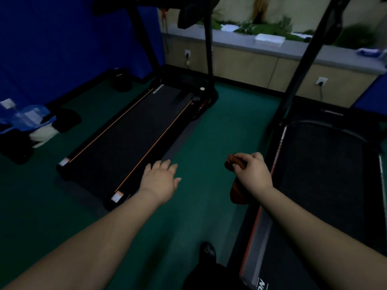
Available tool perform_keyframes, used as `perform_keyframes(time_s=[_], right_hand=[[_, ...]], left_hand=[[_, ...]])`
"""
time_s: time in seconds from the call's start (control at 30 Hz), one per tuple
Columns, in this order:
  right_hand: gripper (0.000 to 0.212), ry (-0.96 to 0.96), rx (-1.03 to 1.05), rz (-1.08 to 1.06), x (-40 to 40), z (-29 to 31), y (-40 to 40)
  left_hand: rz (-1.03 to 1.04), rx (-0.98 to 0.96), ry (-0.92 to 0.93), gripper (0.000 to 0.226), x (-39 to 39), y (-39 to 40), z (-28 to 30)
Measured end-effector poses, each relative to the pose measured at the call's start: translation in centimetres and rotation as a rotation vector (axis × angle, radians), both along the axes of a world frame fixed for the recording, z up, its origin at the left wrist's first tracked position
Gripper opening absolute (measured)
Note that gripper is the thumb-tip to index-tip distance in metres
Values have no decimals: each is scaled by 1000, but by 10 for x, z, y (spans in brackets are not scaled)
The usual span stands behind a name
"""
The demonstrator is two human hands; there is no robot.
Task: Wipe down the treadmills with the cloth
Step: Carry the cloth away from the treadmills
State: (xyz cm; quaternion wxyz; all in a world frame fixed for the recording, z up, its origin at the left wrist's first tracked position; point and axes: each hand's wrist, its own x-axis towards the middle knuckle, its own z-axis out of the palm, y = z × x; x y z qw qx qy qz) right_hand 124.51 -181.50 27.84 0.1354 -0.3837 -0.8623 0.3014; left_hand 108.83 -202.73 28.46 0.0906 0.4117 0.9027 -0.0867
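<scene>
While my right hand (252, 171) grips the bunched brown cloth (235, 164) beside the right treadmill (314, 185) and my left hand (161, 180) hovers with fingers relaxed, I'd spread the cloth flat before wiping its side rail.

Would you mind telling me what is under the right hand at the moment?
The right hand grips a reddish-brown cloth, which hangs below it over the green floor beside the right treadmill. The hand covers the cloth's middle.
</scene>
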Motion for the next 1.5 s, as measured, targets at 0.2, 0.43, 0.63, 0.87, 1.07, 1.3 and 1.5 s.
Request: perform_keyframes(time_s=[0.2,0.43,0.63,0.87,1.07,1.3,1.5], right_hand=[[39,45,-47,-115,-51,-4,89],[43,70,-48,-179,-117,11,214],[43,69,-33,-210,-168,24,295],[45,61,-28,-267,-253,17,392],[46,38,-22,-354,-330,25,483],[46,63,-20,-432,-391,29,576],[46,69,-29,-432,-444,14,684]], left_hand=[[-112,-10,8,55,-64,109,-4],[-164,16,-3,54,-138,242,6],[-209,47,-3,54,-195,333,11],[-257,51,-7,56,-292,446,-3],[-312,75,-26,57,-387,552,-2],[-392,89,-26,58,-463,668,5],[-406,91,-5,58,-515,776,-2]])
